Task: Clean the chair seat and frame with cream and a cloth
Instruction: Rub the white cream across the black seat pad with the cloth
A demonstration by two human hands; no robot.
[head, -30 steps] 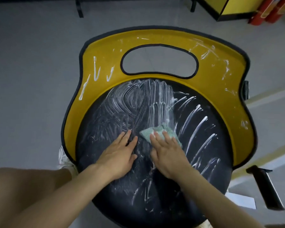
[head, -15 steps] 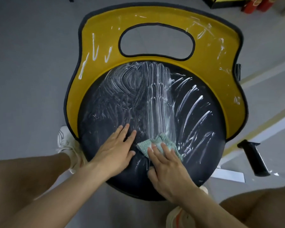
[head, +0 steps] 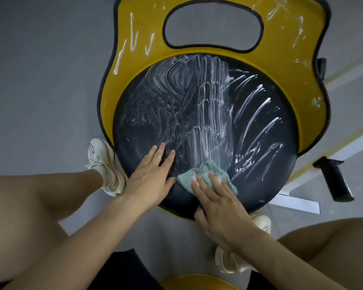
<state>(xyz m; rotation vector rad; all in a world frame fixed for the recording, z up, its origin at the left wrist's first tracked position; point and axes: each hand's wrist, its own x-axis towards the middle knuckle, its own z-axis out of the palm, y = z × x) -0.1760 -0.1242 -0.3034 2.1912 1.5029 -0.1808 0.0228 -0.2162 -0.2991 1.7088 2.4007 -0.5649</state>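
The yellow frame [head: 281, 51] fills the top of the picture, and the black seat [head: 143, 114] at centre is smeared with white cream [head: 210, 105]. Your left hand [head: 151, 176] lies flat at the seat's lower left, fingers straight and slightly apart. Just right of it, your right hand [head: 218, 204] presses the teal cloth [head: 187, 177] with straight fingers.

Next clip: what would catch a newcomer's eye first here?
The round black seat fills the middle, streaked with white cream and ringed by a yellow frame. At its near edge the right hand presses a green cloth flat, with the left hand resting beside it.
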